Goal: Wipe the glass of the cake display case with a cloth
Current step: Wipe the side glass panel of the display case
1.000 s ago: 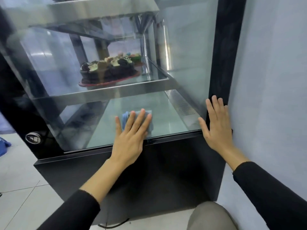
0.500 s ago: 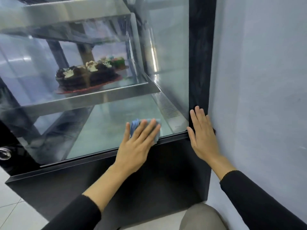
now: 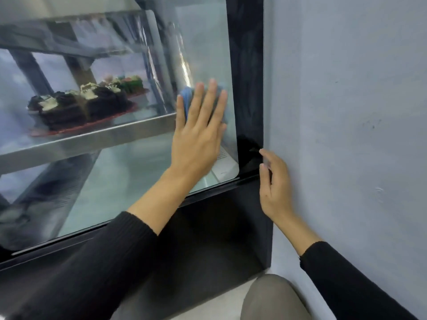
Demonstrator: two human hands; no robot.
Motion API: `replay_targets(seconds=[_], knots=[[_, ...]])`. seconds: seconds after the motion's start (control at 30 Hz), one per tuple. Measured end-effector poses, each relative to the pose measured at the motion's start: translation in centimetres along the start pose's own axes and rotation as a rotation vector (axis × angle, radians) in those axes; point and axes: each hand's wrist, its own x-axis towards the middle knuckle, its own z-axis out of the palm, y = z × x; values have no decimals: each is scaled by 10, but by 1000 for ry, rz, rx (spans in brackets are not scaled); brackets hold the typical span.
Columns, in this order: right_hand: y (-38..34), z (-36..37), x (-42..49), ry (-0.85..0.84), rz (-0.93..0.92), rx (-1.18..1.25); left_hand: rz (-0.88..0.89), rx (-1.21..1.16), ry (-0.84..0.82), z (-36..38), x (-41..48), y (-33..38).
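The display case's front glass point(image 3: 120, 176) fills the left and middle of the view, framed in black. My left hand point(image 3: 198, 130) lies flat with fingers spread, pressing a blue cloth point(image 3: 187, 94) against the glass near its right edge, at the height of the middle shelf. Most of the cloth is hidden under the palm. My right hand point(image 3: 275, 185) rests at the case's black right corner point(image 3: 248, 88) by the wall, fingers loosely bent, with nothing in it.
Behind the glass a dark chocolate cake point(image 3: 80, 107) sits on a steel shelf point(image 3: 92, 139), smaller colourful cakes behind it. A grey wall point(image 3: 346, 112) stands tight against the case's right side. The case's black base point(image 3: 208, 250) and my knee point(image 3: 272, 299) are below.
My left hand has slid the cloth from the glass's bottom edge up and to the right. My right hand went from flat on the corner to a loosely bent touch at its edge.
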Motion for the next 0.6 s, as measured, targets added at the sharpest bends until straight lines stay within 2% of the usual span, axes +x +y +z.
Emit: replay_targets(seconds=[0.07,0.17,0.23,0.33,0.5,0.6], knots=[[-5,-5,-3,60,77,58,91,-63,-129,18,-49,26],[-10,-8,-5,-35,174,153,177,-114,-271,28,-97,50],[-11,-7,-7,-151,235,131,143,-201,-231,26,-99,50],[-10,1,-8,-269,333,93,19,-328,-57,24,-79,43],[-18,11,-5,-160,439,106,-17,-316,-93,27,-68,40],[-26,6,0,-113,427,113,-69,-338,-122,29,-69,39]])
